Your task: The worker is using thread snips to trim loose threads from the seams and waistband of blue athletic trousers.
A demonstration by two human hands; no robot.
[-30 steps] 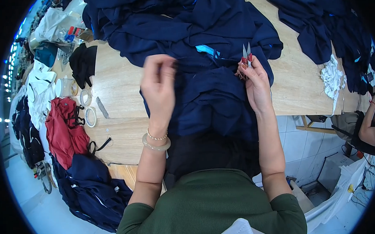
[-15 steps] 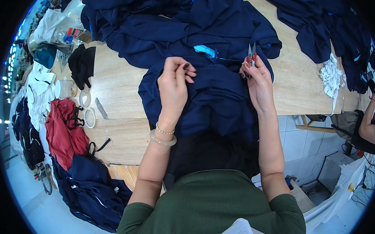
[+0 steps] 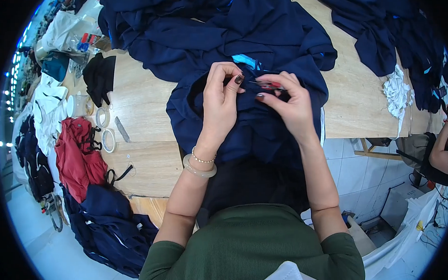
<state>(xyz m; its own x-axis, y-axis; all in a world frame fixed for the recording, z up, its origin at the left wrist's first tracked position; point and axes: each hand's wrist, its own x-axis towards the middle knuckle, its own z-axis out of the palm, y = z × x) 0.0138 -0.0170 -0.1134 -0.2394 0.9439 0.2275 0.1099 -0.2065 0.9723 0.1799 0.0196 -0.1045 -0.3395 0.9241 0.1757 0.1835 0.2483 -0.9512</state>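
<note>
A navy blue garment (image 3: 253,134) lies over the near edge of a wooden table (image 3: 144,113) in front of me. My left hand (image 3: 221,103) pinches a fold of its fabric near a light blue label (image 3: 246,61). My right hand (image 3: 288,104) holds small red-handled thread snips (image 3: 265,83) with the tips pointing left, close to my left fingertips. The two hands almost touch above the garment.
More navy garments (image 3: 220,21) are piled at the back and at the right (image 3: 388,30). Tape rolls (image 3: 105,129), a black cloth (image 3: 99,77) and a red garment (image 3: 79,157) lie left. White scraps (image 3: 395,92) sit right. Another person's arm (image 3: 439,150) shows at far right.
My right hand with the snips has moved left toward my left hand. My left hand shifted right and took a pinch of fabric near the label.
</note>
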